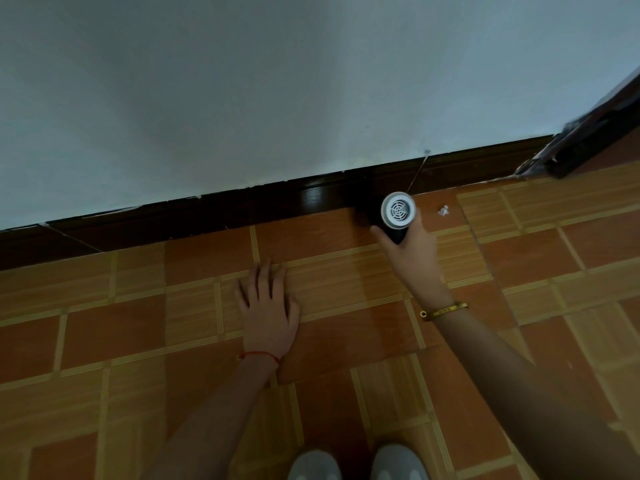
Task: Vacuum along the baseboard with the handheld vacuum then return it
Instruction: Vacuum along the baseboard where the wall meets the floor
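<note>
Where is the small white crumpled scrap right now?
In the head view, the small white crumpled scrap lies on the orange tiled floor, right of the handheld vacuum, just short of the dark baseboard.

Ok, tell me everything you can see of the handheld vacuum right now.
The handheld vacuum is a small cylinder: dark, apparently plastic body, with a white round rear cap and web-patterned vent grille facing the camera. It points away, nose toward the dark glossy baseboard where that meets the tiled floor; the nozzle itself is hidden. The right hand grips its body from below. A thin strand runs up from it toward the wall.
</note>
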`<control>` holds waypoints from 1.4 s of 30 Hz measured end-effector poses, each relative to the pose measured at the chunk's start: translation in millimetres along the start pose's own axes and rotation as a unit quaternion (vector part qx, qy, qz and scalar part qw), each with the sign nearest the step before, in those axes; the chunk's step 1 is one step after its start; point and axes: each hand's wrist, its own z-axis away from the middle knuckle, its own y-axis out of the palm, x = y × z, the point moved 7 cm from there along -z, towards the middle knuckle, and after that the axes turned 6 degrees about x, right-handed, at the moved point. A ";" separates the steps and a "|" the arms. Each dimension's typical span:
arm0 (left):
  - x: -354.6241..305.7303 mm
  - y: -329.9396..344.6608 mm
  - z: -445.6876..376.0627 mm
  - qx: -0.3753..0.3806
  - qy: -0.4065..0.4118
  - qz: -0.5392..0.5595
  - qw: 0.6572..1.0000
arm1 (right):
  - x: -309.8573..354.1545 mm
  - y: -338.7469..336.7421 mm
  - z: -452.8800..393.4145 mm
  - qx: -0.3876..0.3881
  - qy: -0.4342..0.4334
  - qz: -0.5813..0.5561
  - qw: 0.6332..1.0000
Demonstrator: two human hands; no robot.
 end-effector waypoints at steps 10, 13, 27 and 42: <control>0.4 0.6 -0.2 0.007 -0.001 0.004 1.000 | -10.8 -9.4 -2.4 -0.021 0.006 0.018 1.000; -0.2 0.2 0.3 0.004 -0.001 0.007 1.000 | -17.8 -15.6 -2.6 -0.039 0.010 0.020 0.999; -5.3 -2.9 -5.6 -0.018 -0.027 0.080 0.996 | -31.7 -46.9 15.1 -0.020 0.028 0.079 0.996; -80.7 7.0 -32.9 0.039 0.067 0.065 0.995 | -24.3 -43.8 2.1 0.057 0.020 0.041 0.997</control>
